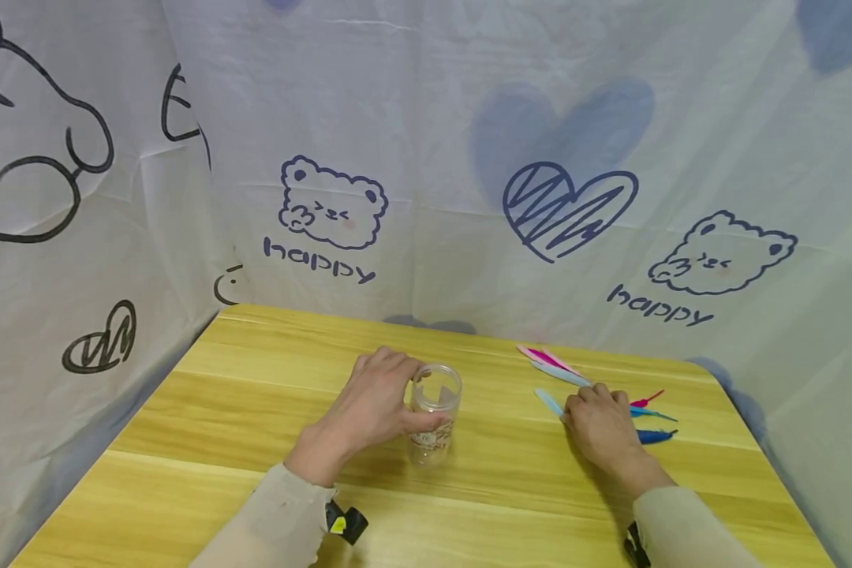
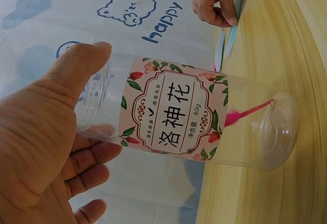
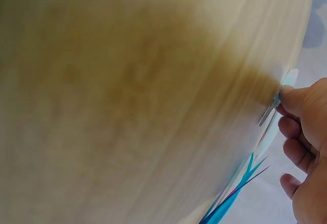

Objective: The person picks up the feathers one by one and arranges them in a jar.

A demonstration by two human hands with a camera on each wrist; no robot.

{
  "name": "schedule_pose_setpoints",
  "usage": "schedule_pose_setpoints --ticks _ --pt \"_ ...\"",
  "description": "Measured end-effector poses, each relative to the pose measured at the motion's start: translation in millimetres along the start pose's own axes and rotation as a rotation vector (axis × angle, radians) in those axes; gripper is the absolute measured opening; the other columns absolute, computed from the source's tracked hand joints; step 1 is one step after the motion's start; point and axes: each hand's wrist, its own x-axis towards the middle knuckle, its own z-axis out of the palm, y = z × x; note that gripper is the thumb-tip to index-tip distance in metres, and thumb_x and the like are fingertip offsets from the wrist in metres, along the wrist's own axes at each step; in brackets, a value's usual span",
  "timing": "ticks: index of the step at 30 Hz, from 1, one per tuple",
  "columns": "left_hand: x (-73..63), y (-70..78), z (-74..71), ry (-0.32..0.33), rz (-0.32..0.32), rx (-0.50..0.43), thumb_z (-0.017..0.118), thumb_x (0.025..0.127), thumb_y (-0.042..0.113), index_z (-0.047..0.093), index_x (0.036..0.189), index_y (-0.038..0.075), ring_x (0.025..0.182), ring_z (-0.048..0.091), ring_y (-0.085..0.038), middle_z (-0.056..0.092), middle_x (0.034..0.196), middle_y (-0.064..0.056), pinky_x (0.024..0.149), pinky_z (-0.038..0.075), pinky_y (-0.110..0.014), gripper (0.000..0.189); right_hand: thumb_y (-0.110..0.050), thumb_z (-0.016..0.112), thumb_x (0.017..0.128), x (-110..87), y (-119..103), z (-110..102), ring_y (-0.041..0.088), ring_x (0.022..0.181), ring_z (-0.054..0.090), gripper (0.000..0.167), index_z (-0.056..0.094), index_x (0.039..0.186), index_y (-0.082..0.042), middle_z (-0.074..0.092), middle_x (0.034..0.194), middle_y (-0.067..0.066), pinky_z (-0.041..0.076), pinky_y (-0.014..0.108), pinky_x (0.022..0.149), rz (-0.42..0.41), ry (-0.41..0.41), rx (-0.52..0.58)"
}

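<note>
My left hand point(image 1: 372, 402) grips a clear plastic jar point(image 1: 433, 442) near its rim, thumb on one side and fingers on the other. The jar stands upright and uncovered on the table. A pink label point(image 2: 173, 109) with flowers and Chinese characters faces the left wrist camera. Through the clear wall below it, a thin pink feather point(image 2: 250, 111) shows. Over to the right, my right hand point(image 1: 603, 426) pinches a light blue feather point(image 3: 290, 76) between thumb and forefinger, close over the tabletop. The hand partly hides other feathers beneath and behind it.
Pink and pale blue feathers point(image 1: 557, 371) lie beyond the right hand. Past its right side are the ends of bright blue point(image 1: 653, 412), dark blue point(image 1: 656, 436) and pink feathers. The wood-grain table point(image 1: 255, 379) meets a white cloth backdrop point(image 1: 426, 158) with drawings.
</note>
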Motion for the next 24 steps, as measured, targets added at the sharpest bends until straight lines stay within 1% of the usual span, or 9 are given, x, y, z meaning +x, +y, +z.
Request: schedule_pose_setpoints --ticks 4,7,10,12,14,19,21,24 --pt "0.2 -0.1 0.4 0.000 -0.002 0.002 0.083 0.080 0.066 0.071 0.128 0.014 0.121 0.057 -0.024 0.073 0.125 -0.001 0.108 0.039 -0.046 0.072 -0.020 0.075 0.097 1.0 -2.6 1.6 0.032 0.096 0.056 0.011 0.074 0.092 -0.010 0.066 0.091 0.004 0.043 0.057 0.088 -0.019 0.011 0.018" --pt "0.4 -0.1 0.9 -0.003 -0.004 0.002 0.083 0.080 0.066 0.071 0.128 0.014 0.123 0.057 -0.024 0.072 0.126 -0.001 0.108 0.039 -0.046 0.072 -0.015 0.076 0.095 1.1 -4.4 3.2 0.030 0.093 0.055 0.006 0.075 0.090 -0.011 0.066 0.089 0.003 0.043 0.055 0.086 -0.047 0.045 0.042" --pt "0.8 0.0 1.0 -0.004 -0.004 0.000 0.083 0.080 0.066 0.071 0.129 0.015 0.124 0.057 -0.024 0.072 0.127 -0.001 0.109 0.038 -0.046 0.072 -0.010 0.075 0.092 0.8 -6.2 3.7 0.027 0.087 0.053 0.007 0.073 0.086 -0.012 0.065 0.085 0.002 0.043 0.053 0.083 -0.079 0.086 0.057" --pt "1.1 -0.1 0.8 -0.003 -0.004 -0.001 0.083 0.080 0.066 0.071 0.128 0.015 0.124 0.057 -0.024 0.072 0.127 -0.001 0.109 0.038 -0.046 0.072 -0.010 0.075 0.090 1.0 -7.6 3.0 0.025 0.083 0.050 0.008 0.072 0.083 -0.013 0.063 0.082 0.000 0.043 0.052 0.082 -0.098 0.098 0.064" --pt "1.2 -0.1 0.4 -0.002 -0.003 -0.001 0.083 0.080 0.067 0.071 0.128 0.015 0.124 0.057 -0.024 0.072 0.126 -0.001 0.109 0.039 -0.046 0.072 -0.010 0.074 0.090 1.2 -8.9 1.7 0.023 0.079 0.048 0.012 0.068 0.080 -0.014 0.061 0.077 -0.002 0.042 0.052 0.083 -0.105 0.088 0.079" --pt "0.7 0.0 0.0 -0.005 -0.008 -0.006 0.083 0.080 0.066 0.071 0.128 0.014 0.122 0.057 -0.024 0.072 0.126 -0.001 0.108 0.039 -0.046 0.072 -0.011 0.072 0.089 1.5 -10.0 -0.8 0.018 0.070 0.045 0.022 0.058 0.074 -0.019 0.055 0.065 -0.009 0.039 0.050 0.083 -0.092 0.021 0.106" --pt "0.4 -0.1 0.1 -0.007 -0.010 -0.009 0.083 0.080 0.066 0.071 0.128 0.014 0.122 0.057 -0.024 0.072 0.125 -0.001 0.108 0.039 -0.046 0.072 -0.010 0.073 0.088 1.8 -10.0 -1.2 0.018 0.069 0.045 0.022 0.057 0.074 -0.019 0.054 0.063 -0.009 0.040 0.050 0.083 -0.083 0.003 0.110" --pt "0.2 -0.4 0.4 -0.004 -0.007 -0.014 0.084 0.080 0.065 0.071 0.128 0.014 0.122 0.057 -0.025 0.072 0.126 -0.001 0.108 0.039 -0.047 0.072 -0.007 0.073 0.085 2.5 -10.5 -1.5 0.018 0.068 0.046 0.019 0.060 0.076 -0.017 0.057 0.065 -0.008 0.041 0.049 0.082 -0.078 0.002 0.130"
